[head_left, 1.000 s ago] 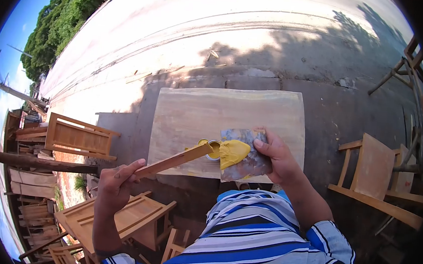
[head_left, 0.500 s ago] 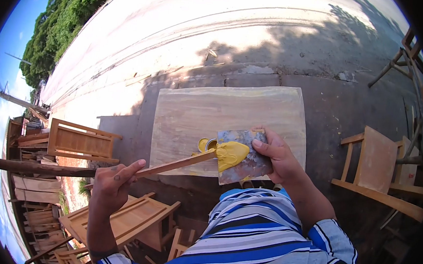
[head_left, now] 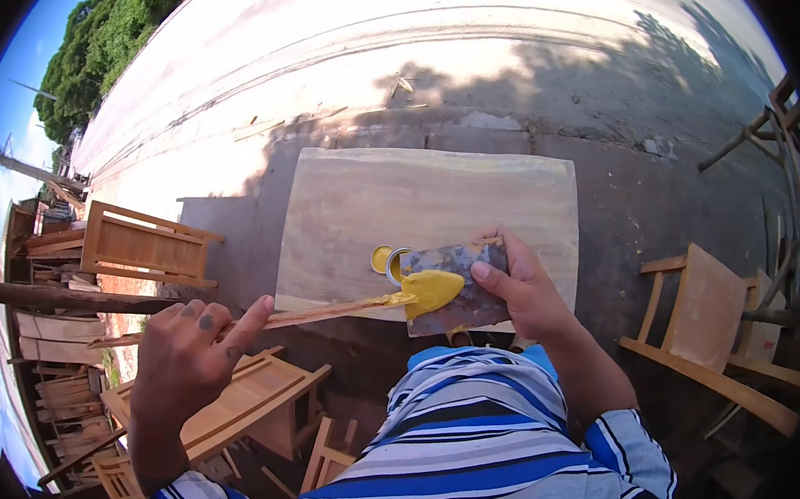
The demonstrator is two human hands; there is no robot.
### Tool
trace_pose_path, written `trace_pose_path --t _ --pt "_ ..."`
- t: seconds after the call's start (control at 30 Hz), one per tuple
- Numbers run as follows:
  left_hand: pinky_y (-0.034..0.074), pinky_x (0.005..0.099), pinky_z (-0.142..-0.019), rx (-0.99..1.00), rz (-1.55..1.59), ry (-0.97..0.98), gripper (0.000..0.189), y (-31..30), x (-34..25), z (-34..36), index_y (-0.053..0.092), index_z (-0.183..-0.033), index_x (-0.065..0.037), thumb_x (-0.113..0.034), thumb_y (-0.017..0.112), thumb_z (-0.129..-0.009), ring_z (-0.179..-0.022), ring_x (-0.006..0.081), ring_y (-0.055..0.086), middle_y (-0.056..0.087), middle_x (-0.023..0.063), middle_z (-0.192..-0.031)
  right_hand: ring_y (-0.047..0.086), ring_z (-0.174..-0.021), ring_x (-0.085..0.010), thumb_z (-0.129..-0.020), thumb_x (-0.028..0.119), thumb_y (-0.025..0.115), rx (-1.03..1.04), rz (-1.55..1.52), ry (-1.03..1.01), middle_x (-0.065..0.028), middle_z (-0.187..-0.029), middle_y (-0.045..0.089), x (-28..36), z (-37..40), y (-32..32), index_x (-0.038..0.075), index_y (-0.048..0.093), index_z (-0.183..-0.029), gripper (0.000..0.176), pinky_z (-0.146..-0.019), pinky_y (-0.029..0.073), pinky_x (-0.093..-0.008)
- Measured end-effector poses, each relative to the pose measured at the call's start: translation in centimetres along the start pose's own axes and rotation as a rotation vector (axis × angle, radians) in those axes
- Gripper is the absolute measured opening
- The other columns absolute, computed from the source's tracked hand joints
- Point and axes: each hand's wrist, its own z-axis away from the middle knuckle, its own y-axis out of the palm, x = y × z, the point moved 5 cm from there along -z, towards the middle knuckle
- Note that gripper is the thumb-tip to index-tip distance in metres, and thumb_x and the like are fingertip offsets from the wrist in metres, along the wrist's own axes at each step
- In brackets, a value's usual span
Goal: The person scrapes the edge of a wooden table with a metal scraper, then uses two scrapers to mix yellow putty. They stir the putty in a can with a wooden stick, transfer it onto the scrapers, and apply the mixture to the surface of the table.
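My left hand (head_left: pixel 191 351) is wrapped round a long thin wooden stick (head_left: pixel 307 313), its index finger stretched along it. Yellow paste coats the stick's far end, which touches the left side of a thick yellow paste mound (head_left: pixel 432 294). That mound sits on a flat, grey, paint-stained rectangular plate (head_left: pixel 465 314). At the plate's right edge my right hand (head_left: pixel 522 290) grips it, thumb on top. Just beyond the plate, on a wooden tabletop (head_left: pixel 358 186), stands an open round can (head_left: pixel 395 266) with yellow inside, partly covered by the plate. Its yellow-coated lid (head_left: pixel 380 258) lies beside it.
Wooden chair pieces stand at left (head_left: pixel 150 246), and a wooden chair (head_left: pixel 702 312) stands at right. More wooden furniture (head_left: pixel 251 392) is at lower left, near stacked timber (head_left: pixel 65 398). A dark pole (head_left: pixel 63 296) runs in from the left. Sunlit ground lies beyond the table.
My left hand has drawn slightly left, and the stick has turned so its yellow-smeared side shows. The plate has shifted a little upward, and more of the can and lid is visible.
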Motion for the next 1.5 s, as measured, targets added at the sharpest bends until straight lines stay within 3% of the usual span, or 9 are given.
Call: trace_pose_path --t 0.4,0.47,0.63,0.83,1.17,1.27,1.37,1.47,1.5 --pt "0.046 0.0345 -0.056 0.144 -0.005 -0.014 0.048 6.8 1.4 0.2 0.064 -0.126 -0.012 -0.004 0.061 -0.078 -0.063 0.0200 0.058 0.055 0.0045 -0.072 0.058 -0.098 -0.0133 -0.097 0.013 0.059 -0.060 -0.048 0.099 -0.0077 -0.107 0.059 -2.8 -1.8 -0.2 0.006 0.048 -0.121 0.027 -0.088 0.051 -0.0295" --pt "0.049 0.0348 -0.057 0.263 -0.009 -0.048 0.039 11.0 2.5 -0.2 0.065 -0.124 -0.011 -0.009 0.059 -0.085 -0.064 0.0226 0.063 0.061 0.0076 -0.073 0.059 -0.099 -0.0138 -0.097 0.014 0.059 -0.090 -0.149 0.108 -0.0081 -0.108 0.059 -3.7 -2.2 -1.1 0.006 0.047 -0.123 0.029 -0.087 0.052 -0.0291" --pt "0.052 0.0462 -0.066 0.498 0.451 -0.348 0.033 26.1 3.7 -2.8 0.065 -0.115 -0.009 -0.005 0.055 -0.084 -0.075 0.0345 0.068 0.067 0.0165 -0.079 0.062 -0.103 -0.0154 -0.098 0.017 0.059 -0.228 -0.250 0.079 -0.0090 -0.112 0.058 -5.3 -2.3 -3.6 0.006 0.044 -0.127 0.034 -0.088 0.055 -0.0317" --pt "0.056 0.0446 -0.070 0.490 0.538 -0.293 0.016 40.5 -1.2 -8.9 0.071 -0.094 -0.007 -0.008 0.059 -0.084 -0.080 0.0330 0.071 0.071 0.0151 -0.085 0.060 -0.106 -0.0163 -0.101 0.020 0.053 -0.482 -0.182 0.041 -0.0096 -0.115 0.060 -7.6 0.7 -7.5 0.003 0.046 -0.122 0.028 -0.095 0.050 -0.0320" --pt "0.058 0.0387 -0.071 0.574 0.576 -0.288 0.014 47.3 -4.5 -14.4 0.075 -0.088 -0.005 -0.011 0.062 -0.084 -0.085 0.0277 0.073 0.073 0.0147 -0.090 0.061 -0.105 -0.0157 -0.102 0.024 0.052 -0.586 -0.125 0.030 -0.0088 -0.114 0.061 -9.1 1.8 -6.4 0.001 0.048 -0.122 0.030 -0.093 0.050 -0.0321" --pt "0.058 0.0384 -0.069 0.718 0.771 -0.467 0.016 50.1 -3.0 -11.9 0.073 -0.088 -0.003 -0.011 0.060 -0.086 -0.084 0.0249 0.073 0.073 0.0163 -0.088 0.062 -0.103 -0.0157 -0.102 0.023 0.052 -0.579 -0.149 0.048 -0.0089 -0.113 0.061 -9.7 1.7 -6.5 0.001 0.048 -0.121 0.029 -0.092 0.051 -0.0319" --pt "0.057 0.0415 -0.069 0.813 1.280 -0.754 0.019 51.8 -2.4 -7.4 0.073 -0.094 -0.003 -0.014 0.059 -0.089 -0.084 0.0265 0.073 0.072 0.0196 -0.089 0.063 -0.103 -0.0160 -0.102 0.022 0.051 -0.587 -0.156 0.068 -0.0092 -0.112 0.062 -10.5 1.3 -6.7 0.001 0.048 -0.121 0.028 -0.091 0.052 -0.0321" --pt "0.055 0.0429 -0.064 0.606 1.339 -0.822 0.023 50.6 -2.7 -3.9 0.072 -0.105 -0.004 -0.017 0.059 -0.092 -0.062 0.0330 0.069 0.069 0.0209 -0.072 0.063 -0.102 -0.0164 -0.103 0.021 0.051 -0.589 -0.142 0.109 -0.0097 -0.112 0.062 -11.4 0.8 -7.2 0.001 0.048 -0.121 0.027 -0.090 0.053 -0.0322" --pt "0.054 0.0431 -0.065 0.489 1.239 -0.790 0.021 50.3 -3.0 -2.9 0.072 -0.105 -0.006 -0.016 0.060 -0.092 -0.065 0.0342 0.069 0.068 0.0208 -0.072 0.064 -0.102 -0.0165 -0.103 0.021 0.050 -0.588 -0.134 0.126 -0.0099 -0.112 0.062 -11.7 0.6 -7.4 0.001 0.048 -0.121 0.027 -0.089 0.054 -0.0322"
